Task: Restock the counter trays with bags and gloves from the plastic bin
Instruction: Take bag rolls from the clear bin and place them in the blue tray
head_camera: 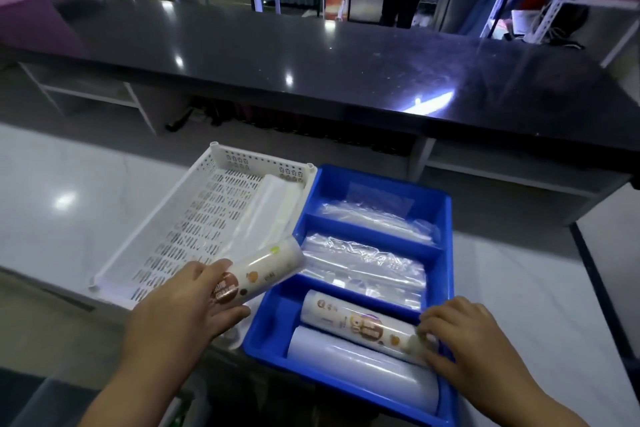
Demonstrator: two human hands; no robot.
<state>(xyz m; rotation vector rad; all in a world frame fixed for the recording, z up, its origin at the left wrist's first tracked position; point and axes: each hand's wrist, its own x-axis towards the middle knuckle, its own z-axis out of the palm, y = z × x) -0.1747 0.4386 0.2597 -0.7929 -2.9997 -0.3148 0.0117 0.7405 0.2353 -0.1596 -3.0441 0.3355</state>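
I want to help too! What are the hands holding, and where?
Left hand grips a roll by its near end. Right hand touches the end of another roll lying in the blue tray.

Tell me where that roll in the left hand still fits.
Widest bare floor: the white tray, left of the clear roll along its right wall. The blue tray is crowded: wrapped packs fill the far and middle compartments, two rolls and the right hand the near one. The left hand holds the printed roll.

Glossy blue plastic tray (446, 253), perforated white plastic basket (194, 218), clear crinkled film bags (363, 263), polished black counter (311, 73).
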